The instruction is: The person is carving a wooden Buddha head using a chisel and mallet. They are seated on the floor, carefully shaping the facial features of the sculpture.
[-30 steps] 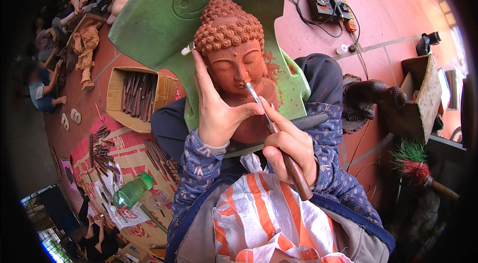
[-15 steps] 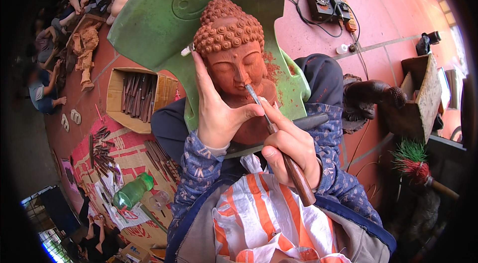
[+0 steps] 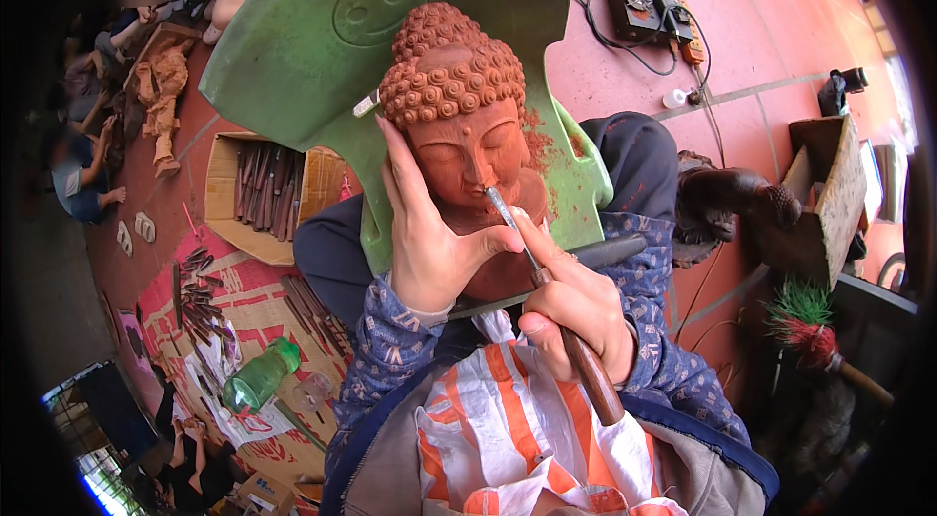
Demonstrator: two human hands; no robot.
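A reddish-brown carved Buddha head (image 3: 464, 135) with curled hair rests upright on a green plastic chair (image 3: 293, 57) between my knees. My right hand (image 3: 584, 311) is wrapped round the wooden handle of a carving chisel (image 3: 590, 370), its index finger stretched along the blade. The blade's tip touches the carving around the nose and upper lip. My left hand (image 3: 434, 247) lies against the side of the carved face, fingers stretched along the cheek, its thumb reaching across to the chisel blade. Reddish shavings (image 3: 539, 145) lie on the chair beside the head.
At left, a cardboard box (image 3: 226, 174) holds several chisels; more lie by a green bottle (image 3: 262, 374). A black power unit (image 3: 639, 8) with cables, a dark carved figure (image 3: 732, 196), a wooden box (image 3: 830, 194) and a green-red brush (image 3: 815, 326) are at right. People sit upper left.
The chisel tip has shifted slightly down, from beside the nose towards the upper lip. My right hand has lowered a little with it. The left hand stays against the carved face.
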